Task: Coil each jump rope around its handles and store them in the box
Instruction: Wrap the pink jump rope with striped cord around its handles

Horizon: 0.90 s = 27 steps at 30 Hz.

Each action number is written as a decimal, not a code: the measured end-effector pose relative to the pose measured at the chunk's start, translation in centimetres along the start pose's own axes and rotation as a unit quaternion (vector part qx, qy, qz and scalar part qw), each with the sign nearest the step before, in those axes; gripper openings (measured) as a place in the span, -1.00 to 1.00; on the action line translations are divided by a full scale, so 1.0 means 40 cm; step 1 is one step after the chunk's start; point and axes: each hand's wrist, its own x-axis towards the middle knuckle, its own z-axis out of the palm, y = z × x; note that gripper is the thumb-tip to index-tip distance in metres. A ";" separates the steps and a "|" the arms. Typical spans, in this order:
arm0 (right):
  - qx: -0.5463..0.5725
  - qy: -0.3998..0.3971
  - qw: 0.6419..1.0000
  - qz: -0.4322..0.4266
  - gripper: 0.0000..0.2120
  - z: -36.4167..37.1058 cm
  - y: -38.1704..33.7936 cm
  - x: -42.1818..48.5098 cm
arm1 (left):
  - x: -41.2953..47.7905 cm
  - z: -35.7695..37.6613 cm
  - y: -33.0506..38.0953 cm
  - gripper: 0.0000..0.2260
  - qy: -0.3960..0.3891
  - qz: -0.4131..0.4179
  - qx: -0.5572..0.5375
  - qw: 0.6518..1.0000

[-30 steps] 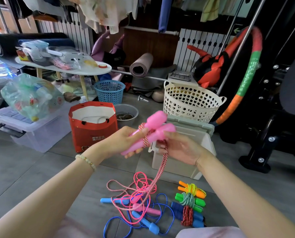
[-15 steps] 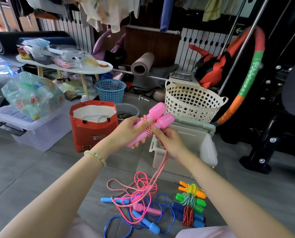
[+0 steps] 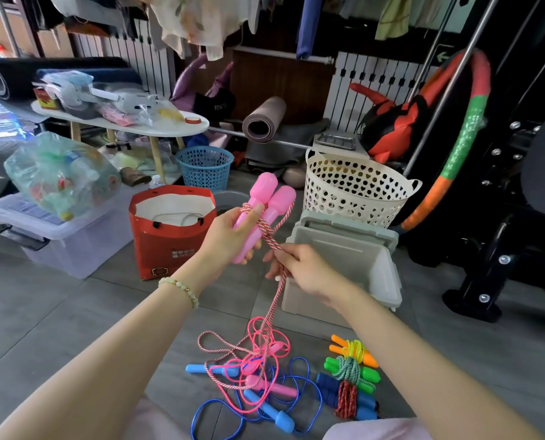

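Note:
My left hand point(image 3: 229, 238) grips two pink handles point(image 3: 266, 201) held side by side, heads up. A red-and-white striped rope point(image 3: 269, 231) is wound a few turns around them. My right hand point(image 3: 299, 265) pinches that rope just below the handles; the rest hangs down to the floor. The open grey box point(image 3: 356, 258) stands on the floor right behind my right hand. On the floor lie a tangle of blue rope with blue handles point(image 3: 268, 411) and a pink rope point(image 3: 264, 376). Three coiled ropes lie beside it: orange point(image 3: 353, 349), green point(image 3: 350, 371), dark blue point(image 3: 347, 398).
A red paper bag point(image 3: 169, 236) stands left of my hands. A cream heart-hole basket point(image 3: 356, 188) sits behind the box, a blue basket point(image 3: 205, 166) farther back. A clear lidded bin point(image 3: 58, 239) with a plastic bag is at left; black gym equipment point(image 3: 502, 233) at right.
My right hand carried the striped rope around the handles, then dropped lower and to the right, pulling it taut. The handles tilted more upright in my left hand.

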 end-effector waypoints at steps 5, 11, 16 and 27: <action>0.341 -0.062 0.930 0.120 -0.86 -0.013 -0.023 -0.013 | 0.006 -0.014 -0.007 -0.64 0.011 -0.008 -0.009 1.000; -0.415 0.043 0.905 -0.078 -0.79 -0.045 -0.018 -0.035 | 0.020 -0.030 -0.017 -0.58 0.043 -0.028 0.003 0.999; -0.489 0.092 0.839 -0.219 -0.73 -0.058 -0.068 -0.042 | 0.019 -0.055 -0.034 -0.63 -0.029 -0.006 0.123 0.992; -0.213 0.113 0.952 -0.188 -0.90 -0.097 -0.029 -0.038 | -0.020 -0.052 0.011 -0.74 -0.238 0.043 0.268 0.933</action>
